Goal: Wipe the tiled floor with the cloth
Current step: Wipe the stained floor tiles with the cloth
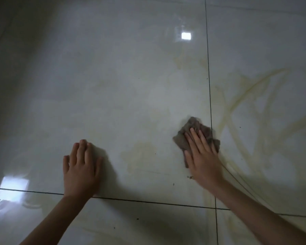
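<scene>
A crumpled grey-brown cloth (191,131) lies on the glossy pale tiled floor (122,94), right beside a dark vertical grout line. My right hand (201,156) presses flat on the cloth with straight fingers, covering its lower half. My left hand (81,167) rests flat on the bare tile to the left, fingers spread, holding nothing.
Yellowish smears (245,96) streak the tile to the right of the vertical grout line (210,103). A faint yellow stain (141,151) sits between my hands. A horizontal grout line (148,201) runs under my wrists. Small dark specks dot the near floor.
</scene>
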The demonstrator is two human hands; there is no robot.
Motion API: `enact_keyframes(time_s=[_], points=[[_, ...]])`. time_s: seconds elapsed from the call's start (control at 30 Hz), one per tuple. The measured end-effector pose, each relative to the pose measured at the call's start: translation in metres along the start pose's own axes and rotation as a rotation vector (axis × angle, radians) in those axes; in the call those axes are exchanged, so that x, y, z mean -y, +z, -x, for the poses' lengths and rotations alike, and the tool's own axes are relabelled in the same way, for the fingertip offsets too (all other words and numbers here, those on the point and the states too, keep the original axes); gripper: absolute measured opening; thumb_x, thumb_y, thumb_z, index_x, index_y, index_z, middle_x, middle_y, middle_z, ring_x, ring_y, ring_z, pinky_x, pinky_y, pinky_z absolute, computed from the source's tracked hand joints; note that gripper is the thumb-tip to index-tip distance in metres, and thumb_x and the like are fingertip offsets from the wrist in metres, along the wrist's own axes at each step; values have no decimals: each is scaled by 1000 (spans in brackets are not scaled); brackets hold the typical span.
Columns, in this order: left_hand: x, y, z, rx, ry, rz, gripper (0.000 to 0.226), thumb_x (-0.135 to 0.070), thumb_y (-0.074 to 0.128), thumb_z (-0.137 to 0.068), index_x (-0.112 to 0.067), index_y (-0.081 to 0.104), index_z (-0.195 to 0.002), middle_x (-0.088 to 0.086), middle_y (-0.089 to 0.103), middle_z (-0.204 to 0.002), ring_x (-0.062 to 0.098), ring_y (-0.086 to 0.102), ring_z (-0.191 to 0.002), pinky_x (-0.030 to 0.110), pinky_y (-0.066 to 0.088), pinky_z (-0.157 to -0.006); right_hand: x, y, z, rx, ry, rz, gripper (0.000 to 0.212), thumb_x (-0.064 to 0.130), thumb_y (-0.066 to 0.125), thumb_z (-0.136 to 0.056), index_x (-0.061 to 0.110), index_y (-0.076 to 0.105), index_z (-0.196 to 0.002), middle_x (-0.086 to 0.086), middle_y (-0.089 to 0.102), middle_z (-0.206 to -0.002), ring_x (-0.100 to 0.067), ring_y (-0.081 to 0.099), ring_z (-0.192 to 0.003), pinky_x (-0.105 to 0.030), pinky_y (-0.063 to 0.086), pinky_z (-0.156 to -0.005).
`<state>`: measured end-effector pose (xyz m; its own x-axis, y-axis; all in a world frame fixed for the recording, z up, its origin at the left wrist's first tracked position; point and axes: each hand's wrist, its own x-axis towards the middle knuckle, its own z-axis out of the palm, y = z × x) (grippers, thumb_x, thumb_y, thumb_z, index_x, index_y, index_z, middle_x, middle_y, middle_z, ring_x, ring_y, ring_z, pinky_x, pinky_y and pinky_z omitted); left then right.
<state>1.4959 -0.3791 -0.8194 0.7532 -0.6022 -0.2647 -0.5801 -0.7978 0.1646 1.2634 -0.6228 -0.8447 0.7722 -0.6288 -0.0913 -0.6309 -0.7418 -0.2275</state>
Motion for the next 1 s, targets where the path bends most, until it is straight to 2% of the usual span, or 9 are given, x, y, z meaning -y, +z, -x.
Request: enact_keyframes(time_s=[0.1,0.17,0.23,0.4,0.57,0.7,0.77,0.87,1.0], points=[[-1,-1,-2,5,-5,13,74,-48,18,-92,-2,28,-149,13,18,-160,28,9,-149,48,10,-120,85,28,19,-48,161,-66,58,34,29,-96,7,36,-147,-11,24,-158,-31,21,-146,-53,33,-108],[0,-1,-2,-1,-14,12,62,-40,27,-99,-1,32,-147,14,23,-158,30,14,-148,51,15,-118,150,48,34,-62,-47,-109,58,32,41,-92,9,42,-145,-11,28,-156,-32,30,-143,-52,40,-102],[2,-1,-4,-1,-22,1,51,-26,38,-101,-1,36,-145,14,27,-156,31,19,-146,54,20,-115,191,54,41,0,-246,-152,58,35,43,-94,16,38,-148,-6,24,-159,-26,21,-147,-49,35,-109],[9,-7,-6,21,-6,-39,49,-24,39,-99,-6,39,-145,11,31,-155,30,23,-145,55,22,-114,133,37,40,89,-466,-4,55,39,49,-92,22,46,-144,1,38,-152,-19,36,-141,-38,43,-104],[8,-8,-4,56,-7,-44,52,-27,36,-101,-7,30,-149,7,21,-159,25,13,-148,52,15,-116,-25,4,97,58,-84,90,56,38,31,-97,15,32,-149,-5,26,-156,-23,28,-144,-54,45,-99],[-3,-6,-4,29,-48,6,50,-24,36,-101,-3,35,-146,12,23,-158,29,14,-147,51,16,-116,19,18,99,1,271,54,58,32,33,-93,1,44,-142,-15,31,-154,-33,32,-142,-56,40,-101],[-7,-6,-5,34,-61,-11,49,-24,36,-101,-1,35,-144,14,23,-158,30,14,-147,52,17,-115,84,34,89,-24,58,-11,55,29,41,-90,2,53,-136,-15,33,-152,-34,39,-138,-51,44,-98],[-10,-9,-5,75,-64,-105,53,-26,35,-100,2,30,-145,17,18,-158,32,12,-147,53,16,-115,149,45,73,25,-290,-130,53,37,39,-99,15,41,-146,-5,28,-157,-22,24,-146,-43,32,-113],[-14,-14,-5,67,-33,-115,62,-30,35,-100,0,15,-151,18,4,-160,30,2,-149,51,9,-119,117,34,56,124,-448,-25,51,42,40,-97,22,45,-144,2,37,-153,-17,34,-142,-37,36,-111]])
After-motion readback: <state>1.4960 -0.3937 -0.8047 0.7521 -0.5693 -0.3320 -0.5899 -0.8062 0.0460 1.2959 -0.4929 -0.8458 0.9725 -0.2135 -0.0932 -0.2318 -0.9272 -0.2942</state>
